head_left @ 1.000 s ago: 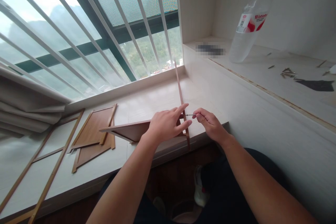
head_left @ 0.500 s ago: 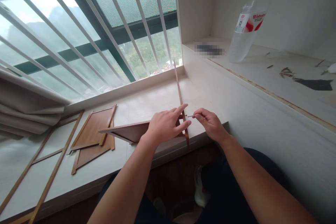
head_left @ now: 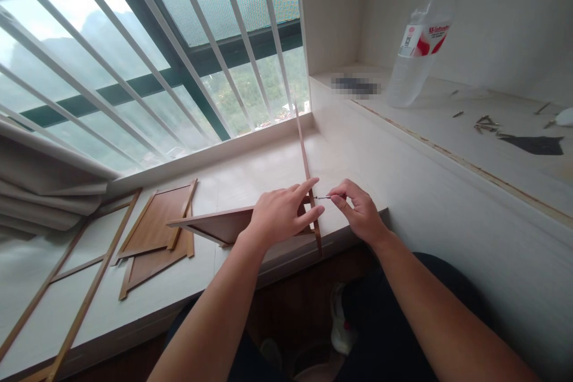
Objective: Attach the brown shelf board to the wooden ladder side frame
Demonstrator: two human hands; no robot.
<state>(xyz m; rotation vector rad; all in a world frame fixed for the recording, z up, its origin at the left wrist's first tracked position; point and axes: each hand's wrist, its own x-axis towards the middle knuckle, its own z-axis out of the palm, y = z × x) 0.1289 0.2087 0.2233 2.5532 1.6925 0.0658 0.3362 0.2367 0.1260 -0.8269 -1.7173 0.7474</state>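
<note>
My left hand [head_left: 281, 213] lies over the brown wooden panel [head_left: 228, 224], which stands on edge. Its thumb and forefinger reach out to a long, narrow wooden strip [head_left: 305, 158] at the panel's right end, and they steady the joint between the two. Pinched in my right hand [head_left: 358, 209] is a thin metal rod [head_left: 327, 197], perhaps a hex key; most of it is hidden by the fingers. The rod points left, and its tip meets a small screw head [head_left: 316, 197] at the strip's right side. How deep the screw sits is hidden.
Flat wooden panels [head_left: 156, 221] and a ladder-like frame [head_left: 96, 277] lie leftward on the white sill [head_left: 250, 167]. On the raised shelf [head_left: 430, 113] stand a water bottle [head_left: 414, 65] and several loose screws [head_left: 487, 124]. A barred window [head_left: 197, 71] is behind; the ledge's front edge drops off.
The rod has turned slightly in my right hand, whose fingers have shifted a little. My left hand, the panel and the strip hold their places; the whole view has slid slightly.
</note>
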